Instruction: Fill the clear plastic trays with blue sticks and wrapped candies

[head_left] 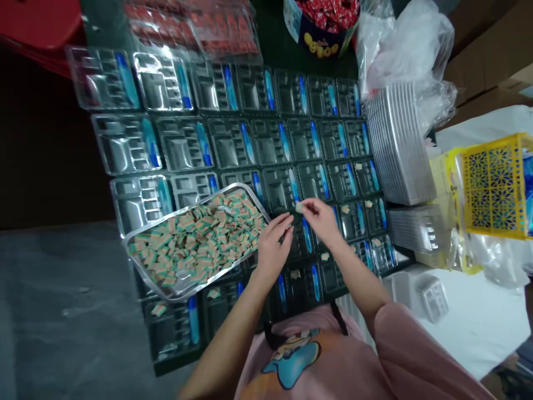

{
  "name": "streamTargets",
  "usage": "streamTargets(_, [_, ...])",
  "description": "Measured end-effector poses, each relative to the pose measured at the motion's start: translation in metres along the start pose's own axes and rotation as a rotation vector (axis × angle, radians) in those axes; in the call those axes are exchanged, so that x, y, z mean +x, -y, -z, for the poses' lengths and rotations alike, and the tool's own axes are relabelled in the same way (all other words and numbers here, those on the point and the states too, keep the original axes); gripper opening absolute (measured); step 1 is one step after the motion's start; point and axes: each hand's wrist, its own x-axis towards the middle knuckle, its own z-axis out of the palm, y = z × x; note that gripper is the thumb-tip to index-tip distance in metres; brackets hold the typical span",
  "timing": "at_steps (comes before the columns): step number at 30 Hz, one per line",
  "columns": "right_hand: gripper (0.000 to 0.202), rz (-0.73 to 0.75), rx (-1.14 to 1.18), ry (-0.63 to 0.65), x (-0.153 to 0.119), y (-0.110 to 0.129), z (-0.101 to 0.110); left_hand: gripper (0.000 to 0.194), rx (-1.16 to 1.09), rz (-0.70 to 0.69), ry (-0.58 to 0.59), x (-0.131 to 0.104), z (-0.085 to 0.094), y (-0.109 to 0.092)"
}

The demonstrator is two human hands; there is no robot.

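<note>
A metal tray [146, 286] heaped with small pink, green and cream striped pieces [204, 236] lies across the plastic blister trays. Beside its right end is my left hand [272, 244], thumb and fingers drawn together; whatever lies between them is too small to make out. My right hand [320, 222] pinches a small pale piece [299, 208] between thumb and fingertips, just above a blister tray. Rows of clear blister trays [227, 139] each carry a blue pen-shaped item [247, 143] in the long slot. Several trays near me also have a striped piece [295, 274].
A stack of clear trays [400, 144] stands at the right, with plastic bags [410, 41] behind it. A yellow basket [493, 189] is farther right. At the back are a tub of red packets [322, 28] and packed red items [220, 30]. A red stool [41, 25] is far left.
</note>
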Motion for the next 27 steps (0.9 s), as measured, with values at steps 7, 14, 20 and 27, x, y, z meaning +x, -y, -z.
streamTargets(7, [0.031, -0.021, -0.161, -0.224, 0.109, -0.041, 0.104, 0.025, 0.003, 0.003, -0.056, 0.002, 0.001, 0.005])
streamTargets(14, [0.028, -0.052, -0.324, -0.206, 0.149, -0.047, 0.119, 0.023, -0.018, 0.088, -0.083, 0.001, 0.007, 0.009])
streamTargets(20, [0.039, -0.133, 0.089, 0.031, 0.104, -0.011, 0.081, 0.032, -0.479, 0.426, -0.064, 0.019, -0.014, -0.009])
streamTargets(27, [0.032, -0.222, 0.246, 0.473, 0.034, 0.021, 0.016, 0.025, -0.714, 0.556, -0.081, 0.055, -0.014, -0.008])
